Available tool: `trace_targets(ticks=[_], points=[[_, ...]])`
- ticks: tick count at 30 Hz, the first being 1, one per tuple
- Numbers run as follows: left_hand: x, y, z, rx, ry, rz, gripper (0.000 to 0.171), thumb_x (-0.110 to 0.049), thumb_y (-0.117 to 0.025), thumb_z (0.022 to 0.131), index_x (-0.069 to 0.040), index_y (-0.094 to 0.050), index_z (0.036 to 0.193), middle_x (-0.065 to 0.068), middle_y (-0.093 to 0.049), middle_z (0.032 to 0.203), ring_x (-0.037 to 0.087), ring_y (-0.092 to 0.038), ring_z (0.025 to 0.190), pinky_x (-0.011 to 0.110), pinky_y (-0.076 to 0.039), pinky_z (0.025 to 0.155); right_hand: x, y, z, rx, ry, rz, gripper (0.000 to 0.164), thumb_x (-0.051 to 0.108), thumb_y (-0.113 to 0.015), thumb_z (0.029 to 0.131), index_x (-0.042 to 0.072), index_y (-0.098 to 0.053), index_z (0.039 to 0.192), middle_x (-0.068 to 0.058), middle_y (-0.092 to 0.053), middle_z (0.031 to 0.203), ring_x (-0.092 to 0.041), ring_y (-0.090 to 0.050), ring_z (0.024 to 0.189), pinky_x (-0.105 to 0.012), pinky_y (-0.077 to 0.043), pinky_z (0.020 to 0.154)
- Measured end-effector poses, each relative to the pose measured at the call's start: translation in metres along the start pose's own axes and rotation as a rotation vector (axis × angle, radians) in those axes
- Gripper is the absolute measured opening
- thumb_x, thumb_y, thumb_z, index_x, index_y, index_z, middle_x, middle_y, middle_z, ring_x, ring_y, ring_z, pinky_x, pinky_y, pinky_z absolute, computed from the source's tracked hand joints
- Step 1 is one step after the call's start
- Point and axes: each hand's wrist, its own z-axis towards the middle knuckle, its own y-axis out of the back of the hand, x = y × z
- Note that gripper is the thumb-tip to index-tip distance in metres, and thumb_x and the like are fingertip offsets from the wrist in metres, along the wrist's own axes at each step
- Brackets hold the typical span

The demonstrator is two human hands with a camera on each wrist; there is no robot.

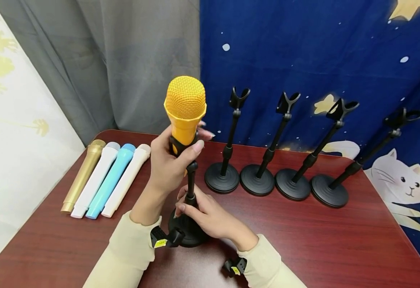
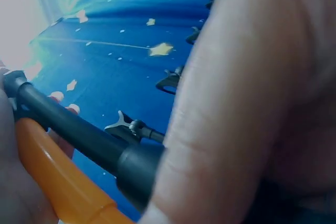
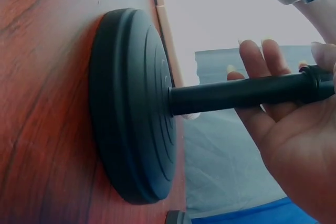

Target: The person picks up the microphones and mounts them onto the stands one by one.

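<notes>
A yellow microphone (image 1: 185, 100) sits upright in the clip of a black tabletop microphone stand (image 1: 191, 180). My left hand (image 1: 167, 164) grips the microphone and clip, thumb lying across the front. In the left wrist view the orange-yellow handle (image 2: 68, 182) runs beside the black pole (image 2: 73, 127). Lower down, my right hand (image 1: 210, 214) holds the stand's pole just above the round base. The right wrist view shows fingers curled around the pole (image 3: 210, 97), with the ridged base (image 3: 131, 108) at the wooden table.
Four microphones lie side by side at the left: gold (image 1: 84, 176), white (image 1: 96, 180), blue (image 1: 112, 182) and cream (image 1: 127, 182). Several black stands with empty clips, the nearest one (image 1: 228, 156) among them, line the back right of the table (image 1: 303, 244), before a blue curtain (image 1: 267, 48).
</notes>
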Motion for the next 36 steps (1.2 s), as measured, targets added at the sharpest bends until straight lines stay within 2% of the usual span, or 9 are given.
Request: trace_targets(ticks=[6, 11, 14, 18, 23, 26, 29, 33, 36], points=[[-0.001, 0.001, 0.000, 0.014, 0.079, -0.035, 0.039, -0.003, -0.064, 0.090, 0.018, -0.054, 0.122, -0.001, -0.072, 0.111, 0.018, -0.075, 0.098, 0.036, -0.060, 0.091, 0.000, -0.001, 0.001, -0.010, -0.011, -0.003, 0.011, 0.020, -0.053, 0.106, 0.015, -0.052, 0.115, -0.005, -0.073, 0.092, -0.011, -0.070, 0.091, -0.024, -0.053, 0.090], [-0.013, 0.002, -0.001, -0.039, 0.136, 0.211, 0.037, -0.003, -0.066, 0.090, 0.007, -0.055, 0.125, -0.006, -0.064, 0.106, 0.017, -0.062, 0.094, 0.026, -0.053, 0.086, 0.006, -0.009, 0.002, -0.093, -0.030, -0.062, 0.011, 0.026, -0.056, 0.105, 0.016, -0.056, 0.109, -0.002, -0.073, 0.088, -0.016, -0.072, 0.087, -0.021, -0.054, 0.082], [-0.024, 0.002, -0.003, -0.069, 0.135, 0.314, 0.041, -0.001, -0.070, 0.089, 0.003, -0.054, 0.126, 0.000, -0.060, 0.102, 0.020, -0.057, 0.086, 0.024, -0.051, 0.078, 0.009, -0.017, 0.003, -0.153, -0.020, -0.127, 0.014, 0.030, -0.057, 0.104, 0.015, -0.057, 0.105, 0.000, -0.073, 0.085, -0.010, -0.071, 0.081, -0.019, -0.054, 0.077], [-0.033, -0.001, -0.002, 0.004, 0.159, 0.266, 0.041, 0.001, -0.068, 0.092, 0.000, -0.051, 0.130, 0.010, -0.063, 0.109, 0.022, -0.060, 0.091, 0.026, -0.054, 0.082, 0.010, -0.024, 0.003, -0.246, 0.003, -0.218, 0.016, 0.030, -0.059, 0.103, 0.015, -0.056, 0.101, 0.003, -0.071, 0.079, 0.000, -0.065, 0.075, -0.017, -0.052, 0.071], [-0.033, -0.002, -0.001, 0.120, 0.213, 0.188, 0.047, -0.005, -0.056, 0.101, -0.005, -0.041, 0.145, 0.013, -0.060, 0.132, 0.022, -0.059, 0.116, 0.030, -0.051, 0.100, 0.007, -0.020, 0.001, -0.298, 0.024, -0.279, 0.014, 0.028, -0.061, 0.102, 0.015, -0.056, 0.099, 0.005, -0.070, 0.076, 0.002, -0.064, 0.073, -0.017, -0.051, 0.070], [-0.033, 0.000, -0.003, 0.167, 0.232, 0.230, 0.053, -0.014, -0.050, 0.105, -0.011, -0.033, 0.155, 0.010, -0.053, 0.144, 0.020, -0.055, 0.128, 0.033, -0.047, 0.108, 0.005, -0.012, -0.001, -0.293, 0.012, -0.284, 0.015, 0.029, -0.062, 0.102, 0.015, -0.056, 0.101, 0.005, -0.071, 0.079, 0.001, -0.067, 0.076, -0.019, -0.053, 0.071], [-0.035, 0.000, -0.006, 0.118, 0.252, 0.347, 0.058, -0.021, -0.052, 0.104, -0.019, -0.030, 0.158, 0.005, -0.047, 0.150, 0.016, -0.055, 0.130, 0.035, -0.046, 0.112, 0.003, -0.003, -0.004, -0.290, -0.010, -0.283, 0.015, 0.030, -0.062, 0.101, 0.016, -0.057, 0.103, 0.005, -0.072, 0.081, 0.000, -0.069, 0.078, -0.021, -0.055, 0.073], [-0.037, 0.000, -0.012, -0.010, 0.250, 0.491, 0.049, -0.020, -0.063, 0.098, -0.014, -0.049, 0.144, 0.003, -0.055, 0.138, 0.015, -0.063, 0.117, 0.031, -0.051, 0.105, 0.000, 0.008, -0.008, -0.284, -0.035, -0.270, 0.015, 0.032, -0.063, 0.101, 0.018, -0.057, 0.104, 0.006, -0.072, 0.081, -0.002, -0.070, 0.078, -0.023, -0.055, 0.074], [-0.039, 0.005, -0.018, 0.003, 0.250, 0.591, 0.024, -0.021, -0.069, 0.095, -0.010, -0.067, 0.116, 0.000, -0.067, 0.112, 0.012, -0.065, 0.097, 0.025, -0.055, 0.088, -0.001, 0.014, -0.011, -0.273, -0.056, -0.243, 0.016, 0.033, -0.063, 0.101, 0.019, -0.058, 0.104, 0.007, -0.072, 0.082, -0.003, -0.070, 0.079, -0.023, -0.055, 0.074]])
